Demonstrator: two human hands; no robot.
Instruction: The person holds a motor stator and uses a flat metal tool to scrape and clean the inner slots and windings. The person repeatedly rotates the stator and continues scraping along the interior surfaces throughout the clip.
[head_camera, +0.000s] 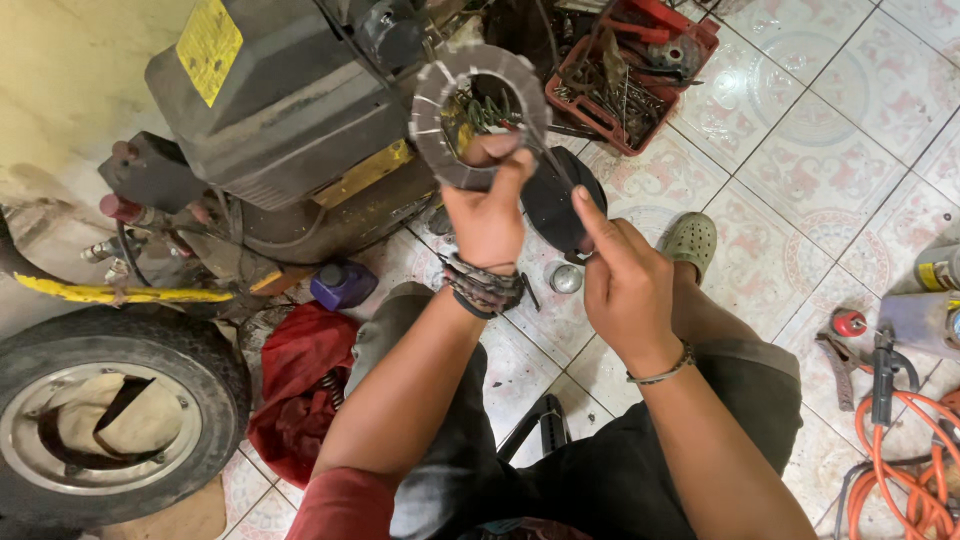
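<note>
Left hand (488, 215) is raised in front of the person, grip closed on the lower rim of a grey ring-shaped disc (440, 120), thumb on the near face, fingers curled behind. The disc is held upright in the air, facing the camera, with pale notches round its outer edge and the open centre showing clutter behind

Right hand (625, 285) sits just right of the left, index finger stretched up and touching a thin metal rod (553, 165) that runs up towards the disc's lower right edge. The other fingers are curled in; cannot tell whether the rod is pinched or only touched

Behind the hands a round black part (555, 200) lies on the tiled floor (850, 180), with a small round silver cap (565, 279) just beside it

A dark machine housing with a yellow label (270, 90) is at upper left, a wheel (110, 420) at lower left, and a red cloth (300, 385) and purple bottle (342, 285) are between them and the person's knee

A red tray of tools (630, 75) is at top, well apart from the hands. An orange cable (895, 450) is coiled at lower right. A green clog (690, 240) is on the person's foot
</note>
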